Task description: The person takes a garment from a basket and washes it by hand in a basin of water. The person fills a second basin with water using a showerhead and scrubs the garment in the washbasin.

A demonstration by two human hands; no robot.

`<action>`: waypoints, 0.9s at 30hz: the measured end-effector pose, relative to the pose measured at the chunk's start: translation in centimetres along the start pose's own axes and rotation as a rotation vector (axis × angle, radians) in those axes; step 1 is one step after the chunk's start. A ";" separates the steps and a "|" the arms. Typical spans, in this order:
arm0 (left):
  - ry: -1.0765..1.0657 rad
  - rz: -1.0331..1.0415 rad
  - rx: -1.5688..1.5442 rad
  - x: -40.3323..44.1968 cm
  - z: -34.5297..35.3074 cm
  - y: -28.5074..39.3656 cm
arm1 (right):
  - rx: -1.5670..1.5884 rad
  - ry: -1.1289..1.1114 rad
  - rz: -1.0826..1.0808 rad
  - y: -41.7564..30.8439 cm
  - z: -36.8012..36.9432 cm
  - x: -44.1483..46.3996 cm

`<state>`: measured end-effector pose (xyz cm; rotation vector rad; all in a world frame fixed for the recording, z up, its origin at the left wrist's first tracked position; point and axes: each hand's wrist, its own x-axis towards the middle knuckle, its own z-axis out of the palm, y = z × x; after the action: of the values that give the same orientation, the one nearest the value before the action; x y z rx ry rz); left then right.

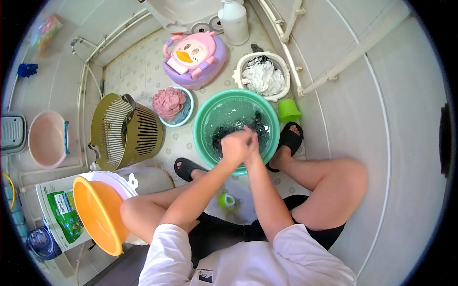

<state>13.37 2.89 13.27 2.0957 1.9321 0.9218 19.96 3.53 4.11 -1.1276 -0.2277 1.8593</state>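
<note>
A green basin (199,138) of sudsy water stands on the floor between my feet. Dark wet cloth (260,125) lies partly under the water. My left hand (235,147) and my right hand (253,144) are pressed together above the basin's near half, both closed. A bit of dark cloth shows between them; the rest of what they grip is hidden by the fingers.
A white tub (237,76) of white and black laundry and a green cup (288,110) stand at the right. Left are a small basin (191,112) with pink cloth, an olive basket (148,136) and an orange basin (98,214). Behind sits a pink-and-purple potty (202,74).
</note>
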 end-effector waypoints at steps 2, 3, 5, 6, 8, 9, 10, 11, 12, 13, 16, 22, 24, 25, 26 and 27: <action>-0.090 0.088 0.032 -0.9 -0.5 0.7 | -0.140 -0.133 -0.272 2.2 -2.4 1.6; -0.101 0.145 0.050 -0.7 -0.6 0.6 | -0.132 -0.078 -0.210 2.5 -2.1 1.4; 0.001 -0.033 0.100 1.4 1.2 -2.3 | 0.379 -0.004 0.224 1.3 0.8 0.6; 0.012 -0.198 0.145 2.3 1.4 -3.0 | 0.039 0.185 0.205 0.7 2.2 0.0; -0.029 -0.375 0.188 3.2 1.4 -3.6 | 0.067 0.067 0.245 0.9 1.3 -0.1; -0.016 -0.326 0.125 2.3 1.9 -3.3 | 0.068 0.088 0.243 0.5 1.1 -0.3; -0.038 -0.206 0.083 1.4 1.6 -2.1 | 0.073 0.103 0.239 0.0 1.0 -0.6; -0.049 -0.086 0.021 0.2 1.1 -0.4 | 0.520 -0.196 0.101 3.8 -2.5 2.0; -0.067 0.028 -0.041 -0.9 0.6 0.6 | -0.149 -0.286 -0.381 5.4 -6.0 3.9; -0.081 0.077 -0.029 -1.1 0.5 0.3 | 0.147 -0.299 -0.109 5.4 -6.5 4.8; -0.038 0.078 -0.028 0.0 0.6 -1.4 | 0.525 -0.182 0.187 5.3 -3.9 4.2; -0.118 -0.197 0.099 0.8 1.2 -1.0 | 0.301 0.055 0.206 -0.2 1.0 -0.3; -0.130 0.032 -0.075 -0.9 -0.5 1.8 | 0.204 -0.392 -0.132 3.1 -4.3 3.0; -0.233 0.073 -0.043 -0.9 -1.3 1.9 | -0.129 -0.230 -0.314 3.2 -4.3 2.5; -0.182 0.024 0.007 -0.2 -0.7 0.5 | -0.101 -0.154 -0.259 3.5 -3.7 2.4; -0.135 -0.034 0.057 0.8 0.4 -1.6 | -0.067 -0.078 -0.206 2.2 -1.5 1.2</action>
<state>12.18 4.04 12.40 2.0896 1.9410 0.7071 19.61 2.85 1.32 -1.0368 -0.4379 1.7238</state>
